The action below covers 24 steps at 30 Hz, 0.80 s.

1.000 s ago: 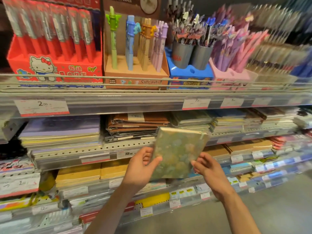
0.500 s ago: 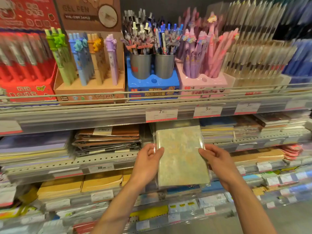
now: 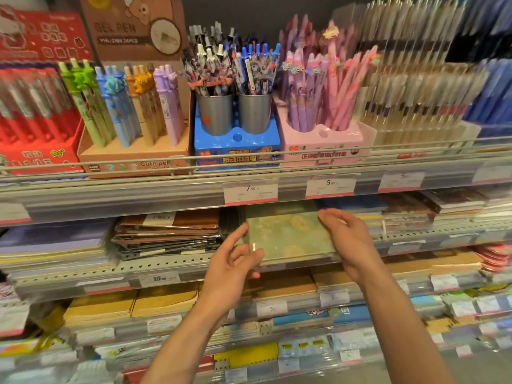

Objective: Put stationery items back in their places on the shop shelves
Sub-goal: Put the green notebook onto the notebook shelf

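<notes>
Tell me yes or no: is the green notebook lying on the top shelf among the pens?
No, the green notebook is on the notebook shelf below the pens.
</notes>
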### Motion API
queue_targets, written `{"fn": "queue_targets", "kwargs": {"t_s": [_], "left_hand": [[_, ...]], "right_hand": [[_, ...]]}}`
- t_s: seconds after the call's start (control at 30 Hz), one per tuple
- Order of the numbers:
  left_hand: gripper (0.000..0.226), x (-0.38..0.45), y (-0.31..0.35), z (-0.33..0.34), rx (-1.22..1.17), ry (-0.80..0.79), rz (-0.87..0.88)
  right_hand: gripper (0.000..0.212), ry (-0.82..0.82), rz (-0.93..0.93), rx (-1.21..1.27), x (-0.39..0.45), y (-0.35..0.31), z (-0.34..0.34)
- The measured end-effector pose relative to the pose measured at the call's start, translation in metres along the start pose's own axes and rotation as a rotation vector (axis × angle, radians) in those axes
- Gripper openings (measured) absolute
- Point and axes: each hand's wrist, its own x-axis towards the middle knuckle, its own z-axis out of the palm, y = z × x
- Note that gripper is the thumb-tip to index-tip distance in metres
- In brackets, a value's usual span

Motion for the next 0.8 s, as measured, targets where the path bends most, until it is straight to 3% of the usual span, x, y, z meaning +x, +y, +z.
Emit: {"fn": "queue_targets", "kwargs": {"t_s": [0.17, 0.3, 0.47, 0.6, 0.8], "left_hand": [[0.051, 0.004, -0.004, 0.006, -0.055, 0.081, 0.044], [0.048, 0.011, 0.000, 0.015, 0.057, 0.125, 0.091], [0.055, 0.027, 0.001, 0.008, 0.550, 0.171, 0.212], [0.053, 0.014, -0.010, 0.000, 0.837, 0.170, 0.381], [0.053, 0.027, -0.009, 0.001, 1.120, 0.248, 0.402]], "right_hand": [[0.033, -0.166, 0.048, 0.056, -0.019, 0.006, -0.021], [0.035, -0.106, -0.017, 0.058, -0.018, 0.009, -0.018], [0.028, -0.010, -0.174, -0.029, -0.005, 0.007, 0.001], [0.042, -0.031, -0.237, -0.145, -0.009, 0.018, -0.007], [0.064, -0.115, -0.286, -0.345, 0.000, 0.031, -0.007]]}}
